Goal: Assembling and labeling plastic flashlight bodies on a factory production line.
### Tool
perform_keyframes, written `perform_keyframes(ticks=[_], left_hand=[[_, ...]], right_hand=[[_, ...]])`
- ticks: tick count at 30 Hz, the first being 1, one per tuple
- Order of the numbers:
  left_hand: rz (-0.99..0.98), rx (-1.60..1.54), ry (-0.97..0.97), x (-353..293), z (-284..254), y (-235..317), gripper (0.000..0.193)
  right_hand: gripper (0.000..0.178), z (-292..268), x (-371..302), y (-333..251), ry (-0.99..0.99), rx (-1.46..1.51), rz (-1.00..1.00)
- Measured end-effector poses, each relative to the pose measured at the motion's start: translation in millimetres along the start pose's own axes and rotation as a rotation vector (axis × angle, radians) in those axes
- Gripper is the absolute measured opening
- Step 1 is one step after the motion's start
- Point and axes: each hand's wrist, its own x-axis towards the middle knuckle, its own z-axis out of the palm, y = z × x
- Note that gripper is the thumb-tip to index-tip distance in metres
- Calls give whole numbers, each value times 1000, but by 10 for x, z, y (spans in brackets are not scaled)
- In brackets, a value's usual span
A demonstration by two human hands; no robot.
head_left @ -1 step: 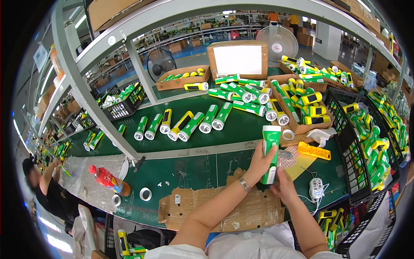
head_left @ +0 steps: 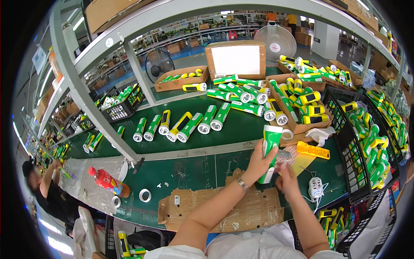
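Note:
My left hand (head_left: 260,165) is wrapped round a green and white flashlight (head_left: 271,140). The flashlight stands nearly upright over the table, its white head at the top. Just right of its lower body is my right hand (head_left: 286,179), fingers curled in a pinch; whatever they hold, if anything, is too small to make out. Beneath both forearms lies a flattened piece of brown cardboard (head_left: 189,209). A yellow-orange plastic piece (head_left: 312,150) and a white power strip (head_left: 316,188) lie to the right of my hands.
Green and yellow flashlights lie in a row (head_left: 185,127) on the raised shelf. A cardboard box (head_left: 297,127) and a black crate (head_left: 351,172) full of them stand right. A red-capped bottle (head_left: 108,182) and tape rolls (head_left: 145,194) are left. A person (head_left: 51,194) works far left.
My right hand has moved up and slightly right, a little apart from the flashlight's lower end. My left hand keeps its hold, with the flashlight leaning slightly more to the right.

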Motion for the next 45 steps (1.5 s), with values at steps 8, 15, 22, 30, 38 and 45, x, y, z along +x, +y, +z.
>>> perform_keyframes(ticks=[8, 15, 22, 30, 38, 45], left_hand=[[179, 704, -432, -210, 24, 604, 54], [42, 166, -919, -524, -227, 728, 55], [-508, -354, -1208, -467, -401, 906, 43], [-266, 1046, -834, -249, -496, 525, 40], [-219, 909, -558, -301, -715, 228, 37], [-779, -253, -9, -172, -762, 114, 41]], right_hand=[[35, -300, 265, -800, 13, -748, -623], [23, -350, -268, -987, -402, -899, -1184], [30, -212, -272, -835, -610, -705, -1398], [41, 192, 553, -313, -352, -750, 45], [53, 353, 822, -307, -278, -466, 263], [42, 159, 242, 42, -158, -352, -249]])
